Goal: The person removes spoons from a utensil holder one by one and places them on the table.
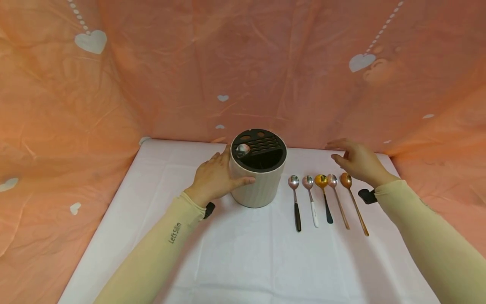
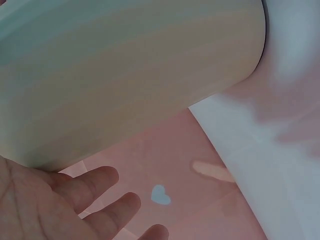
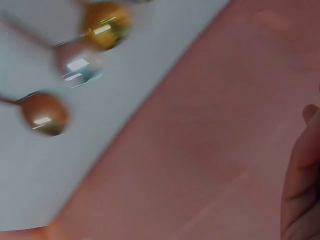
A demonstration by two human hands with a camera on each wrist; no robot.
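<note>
A cream cutlery holder (image 1: 255,188) with a slotted black lid (image 1: 269,160) stands upright on the table, one silver spoon (image 1: 243,150) in its left opening. My left hand (image 1: 214,175) rests against the holder's left side, thumb across the front; the left wrist view shows its fingers (image 2: 92,187) loosely extended. Nothing is in my right hand (image 1: 360,162), held over the far right of the table beyond the copper spoon (image 1: 346,180). Left of that lie a rose-gold spoon (image 1: 332,181), a gold-bowled spoon with a dark handle (image 1: 321,181), a white-handled spoon (image 1: 314,215) and a black-handled spoon (image 1: 298,217).
A white cloth (image 1: 235,261) covers the table. Orange-pink sheeting (image 1: 258,76) printed with pale hearts hangs behind it and at both sides. The spoons lie in a row right of the holder, bowls toward the back edge.
</note>
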